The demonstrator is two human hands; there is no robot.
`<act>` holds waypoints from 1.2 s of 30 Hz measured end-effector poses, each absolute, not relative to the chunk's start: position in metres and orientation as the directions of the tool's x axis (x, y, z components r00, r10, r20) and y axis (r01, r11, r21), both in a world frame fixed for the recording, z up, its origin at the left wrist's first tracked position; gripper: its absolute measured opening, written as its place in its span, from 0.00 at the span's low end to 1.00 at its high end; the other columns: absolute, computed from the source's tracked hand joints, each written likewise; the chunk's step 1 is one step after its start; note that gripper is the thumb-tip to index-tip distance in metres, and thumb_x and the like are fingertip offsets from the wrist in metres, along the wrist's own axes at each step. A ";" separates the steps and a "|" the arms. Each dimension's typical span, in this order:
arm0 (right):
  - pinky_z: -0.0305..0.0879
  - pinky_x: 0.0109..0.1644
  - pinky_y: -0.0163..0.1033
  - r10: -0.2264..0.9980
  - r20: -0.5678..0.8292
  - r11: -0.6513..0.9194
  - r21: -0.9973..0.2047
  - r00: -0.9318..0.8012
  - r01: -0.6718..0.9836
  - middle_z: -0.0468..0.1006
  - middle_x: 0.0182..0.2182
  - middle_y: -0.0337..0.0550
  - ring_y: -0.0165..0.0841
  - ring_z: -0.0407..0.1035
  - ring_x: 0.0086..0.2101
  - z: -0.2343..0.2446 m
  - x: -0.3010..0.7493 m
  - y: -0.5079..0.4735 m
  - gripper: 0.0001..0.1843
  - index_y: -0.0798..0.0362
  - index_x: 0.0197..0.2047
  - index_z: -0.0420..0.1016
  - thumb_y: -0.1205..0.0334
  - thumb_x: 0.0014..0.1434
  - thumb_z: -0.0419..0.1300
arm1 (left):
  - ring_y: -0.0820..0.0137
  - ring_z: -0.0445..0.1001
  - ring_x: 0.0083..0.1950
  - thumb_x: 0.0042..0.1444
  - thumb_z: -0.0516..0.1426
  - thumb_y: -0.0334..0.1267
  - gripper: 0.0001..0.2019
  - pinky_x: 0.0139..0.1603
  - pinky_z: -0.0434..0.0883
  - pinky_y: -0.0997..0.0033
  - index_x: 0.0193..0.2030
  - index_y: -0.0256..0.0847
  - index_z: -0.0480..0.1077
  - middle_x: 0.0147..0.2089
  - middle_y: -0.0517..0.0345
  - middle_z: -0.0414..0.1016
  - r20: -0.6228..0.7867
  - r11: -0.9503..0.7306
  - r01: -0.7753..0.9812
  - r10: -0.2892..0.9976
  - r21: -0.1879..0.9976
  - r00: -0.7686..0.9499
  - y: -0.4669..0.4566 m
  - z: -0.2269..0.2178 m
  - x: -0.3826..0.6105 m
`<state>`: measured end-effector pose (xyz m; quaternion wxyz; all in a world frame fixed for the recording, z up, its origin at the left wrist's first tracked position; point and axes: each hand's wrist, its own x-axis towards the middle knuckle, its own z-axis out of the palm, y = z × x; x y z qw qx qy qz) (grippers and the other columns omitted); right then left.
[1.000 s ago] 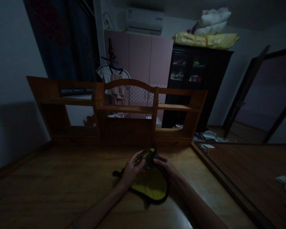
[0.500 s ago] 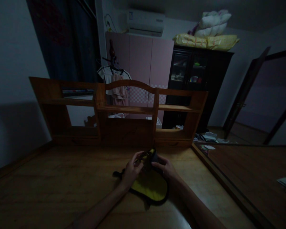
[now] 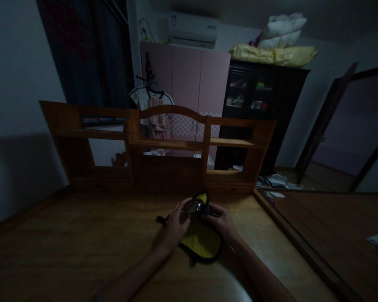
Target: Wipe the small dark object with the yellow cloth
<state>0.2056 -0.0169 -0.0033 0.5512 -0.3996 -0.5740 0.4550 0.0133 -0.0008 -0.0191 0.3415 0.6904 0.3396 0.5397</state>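
The room is dim, with pale walls, and one wooden surface [image 3: 97, 239] fills the lower left and centre of the frame, a soft glare near its bottom edge right of centre. One pink wardrobe [image 3: 185, 79] with three door panels stands in the upper centre, and one dark cabinet [image 3: 282, 100] with two glass panes stands to its right. One dark curtain [image 3: 78, 58] hangs at upper left, and one dark door [image 3: 326, 121] stands open at the right. At the far end of the surface, across the middle of the frame, runs one wooden shelf unit [image 3: 166, 145] in three sections, the central one arched on top. Two bundles, one yellow [image 3: 272, 55] and one white [image 3: 283, 30], are stacked on the cabinet. One air conditioner [image 3: 193, 31] is mounted at top centre; below it and to the left hang at least two garments, one white [image 3: 141, 100], one pink [image 3: 158, 119]. Two bare hands meet near lower centre, close together but with things between them. One yellow-faced pad [image 3: 202, 243] with dark edging lies there, its far end bent upward; the right hand [image 3: 223, 224] pinches that dark end. The left hand [image 3: 175, 224] grips one shiny, see-through piece [image 3: 193, 208] against the raised end; its exact outline is too dark to tell.
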 end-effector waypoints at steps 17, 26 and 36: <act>0.69 0.43 0.45 0.916 0.399 0.396 -0.890 -0.031 0.227 0.79 0.45 0.44 0.44 0.72 0.42 -0.009 0.203 -0.019 0.27 0.47 0.52 0.76 0.60 0.47 0.69 | 0.63 0.70 0.57 0.49 0.55 0.27 0.22 0.59 0.66 0.62 0.52 0.43 0.63 0.54 0.52 0.71 0.411 -0.416 -0.030 0.881 0.909 0.236 0.009 -0.026 0.012; 0.64 0.53 0.48 0.837 0.530 0.543 -0.772 -0.135 0.330 0.77 0.50 0.42 0.45 0.70 0.48 -0.003 0.198 -0.028 0.24 0.43 0.56 0.73 0.62 0.55 0.63 | 0.63 0.71 0.55 0.55 0.59 0.38 0.18 0.58 0.64 0.64 0.52 0.43 0.63 0.52 0.53 0.72 0.367 -0.374 -0.012 0.904 0.928 0.218 0.011 -0.030 0.012; 0.66 0.43 0.44 0.855 0.500 0.510 -0.767 -0.135 0.390 0.80 0.45 0.39 0.46 0.73 0.40 -0.003 0.200 -0.027 0.17 0.43 0.50 0.79 0.60 0.55 0.64 | 0.62 0.71 0.53 0.52 0.60 0.39 0.17 0.56 0.65 0.64 0.49 0.42 0.64 0.49 0.54 0.73 0.360 -0.361 -0.036 0.910 0.932 0.205 0.015 -0.033 0.013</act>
